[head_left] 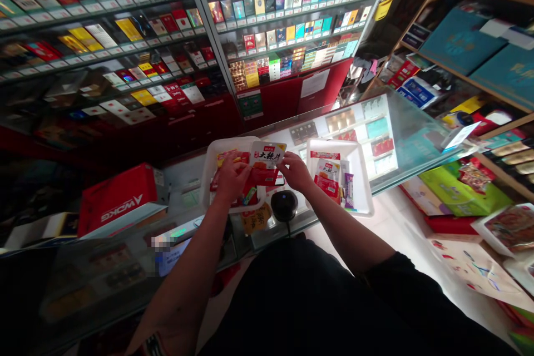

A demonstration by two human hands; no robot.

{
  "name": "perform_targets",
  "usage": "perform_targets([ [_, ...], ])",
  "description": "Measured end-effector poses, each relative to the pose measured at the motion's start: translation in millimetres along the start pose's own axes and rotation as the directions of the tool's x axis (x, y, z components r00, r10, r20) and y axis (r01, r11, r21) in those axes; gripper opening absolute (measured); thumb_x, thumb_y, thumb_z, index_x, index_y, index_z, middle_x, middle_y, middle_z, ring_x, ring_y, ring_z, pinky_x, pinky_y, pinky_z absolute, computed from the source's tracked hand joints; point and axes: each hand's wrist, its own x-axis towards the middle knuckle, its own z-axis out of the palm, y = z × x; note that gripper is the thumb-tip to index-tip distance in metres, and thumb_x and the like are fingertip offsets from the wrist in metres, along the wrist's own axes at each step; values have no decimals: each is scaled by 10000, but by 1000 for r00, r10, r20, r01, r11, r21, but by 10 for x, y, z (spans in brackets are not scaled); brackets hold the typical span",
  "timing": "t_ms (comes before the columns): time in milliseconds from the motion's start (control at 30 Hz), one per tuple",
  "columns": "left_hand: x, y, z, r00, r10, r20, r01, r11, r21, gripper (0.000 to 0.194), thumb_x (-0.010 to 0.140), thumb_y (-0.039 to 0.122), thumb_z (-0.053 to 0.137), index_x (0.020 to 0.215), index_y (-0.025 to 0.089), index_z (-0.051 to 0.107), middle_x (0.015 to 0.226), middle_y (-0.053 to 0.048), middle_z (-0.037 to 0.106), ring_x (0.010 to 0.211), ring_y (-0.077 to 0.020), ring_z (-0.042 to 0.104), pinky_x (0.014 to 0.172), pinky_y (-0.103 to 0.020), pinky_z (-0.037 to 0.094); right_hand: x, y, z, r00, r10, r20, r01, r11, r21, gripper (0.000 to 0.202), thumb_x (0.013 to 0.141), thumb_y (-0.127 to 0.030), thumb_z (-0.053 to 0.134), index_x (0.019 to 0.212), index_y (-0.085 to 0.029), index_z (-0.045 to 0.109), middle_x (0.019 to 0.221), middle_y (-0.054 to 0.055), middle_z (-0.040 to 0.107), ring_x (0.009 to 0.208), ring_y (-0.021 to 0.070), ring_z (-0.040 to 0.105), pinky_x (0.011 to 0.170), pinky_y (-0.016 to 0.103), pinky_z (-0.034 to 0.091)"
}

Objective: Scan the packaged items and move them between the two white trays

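A white and red snack packet [267, 157] is held up over the right side of the left white tray [206, 178]. My right hand [295, 171] pinches its right edge. At the packet's left edge is my left hand [232, 177], fingers bent, above red and yellow packets in that tray; whether it grips the packet is unclear. The right white tray [367, 192] holds a similar red and white packet [327, 175] and a purple-wrapped bar [349, 189]. A round black device [284, 205] with a cable stands between the trays, nearest to me.
Under the trays is a glass counter [409, 139]. A red box [120, 197] and a phone-like screen [171, 256] are at the left. Shelves of small boxes [258, 4] rise behind. A yellow-brown packet [256, 219] lies near the black device. Green boxes [450, 189] stand at right.
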Motion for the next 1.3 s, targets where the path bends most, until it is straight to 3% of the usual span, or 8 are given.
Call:
perform_targets([
  [233, -106, -288, -257, 981, -174, -82, 175, 985, -4, 163, 917, 267, 663, 805, 196, 759, 1436, -101, 659, 1353, -263, 602, 1240, -409, 417, 216, -369, 422, 989, 89, 119, -70, 985, -159, 239, 990, -208, 619, 829, -181, 793, 1171, 85, 794, 1095, 199, 685, 983, 286, 465],
  [433, -167, -635, -506, 935, -323, -144, 337, 938, 82, 219, 894, 329, 655, 764, 192, 766, 1381, -107, 689, 1272, -279, 650, 1195, -399, 449, 357, -697, 819, 933, 274, 233, -211, 941, -263, 320, 1009, -302, 571, 881, -162, 829, 945, 104, 806, 891, 192, 696, 761, 261, 432],
  [633, -141, -1062, -636, 870, -461, -176, 483, 868, 113, 275, 893, 389, 619, 799, 192, 788, 1364, -122, 717, 1251, -278, 668, 1175, -380, 445, 480, -898, 1191, 897, 314, 313, -254, 943, -216, 344, 1009, -332, 572, 898, -160, 848, 890, 90, 806, 825, 174, 695, 731, 248, 439],
  [833, -80, -1364, -628, 842, -526, -120, 539, 828, 157, 270, 855, 388, 618, 804, 201, 806, 1370, -130, 737, 1292, -305, 663, 1160, -395, 456, 554, -981, 1410, 864, 339, 372, -255, 932, -257, 317, 994, -372, 626, 973, -143, 844, 1046, 132, 822, 958, 212, 740, 795, 251, 501],
  [1067, -140, -1414, -620, 862, -492, -123, 506, 851, 140, 247, 812, 385, 644, 852, 214, 818, 1408, -139, 720, 1339, -339, 643, 1188, -461, 442, 494, -999, 1480, 859, 324, 397, -207, 928, -310, 310, 983, -379, 636, 1082, -148, 816, 1158, 159, 809, 1082, 267, 758, 871, 295, 555],
  [1300, -143, -1218, -649, 894, -432, -121, 448, 873, 192, 349, 847, 380, 630, 995, 121, 810, 1495, -249, 622, 1421, -376, 573, 1238, -487, 392, 425, -971, 1496, 879, 269, 394, -140, 935, -326, 390, 1014, -442, 594, 1115, -122, 791, 1213, 195, 782, 1135, 287, 741, 917, 324, 556],
])
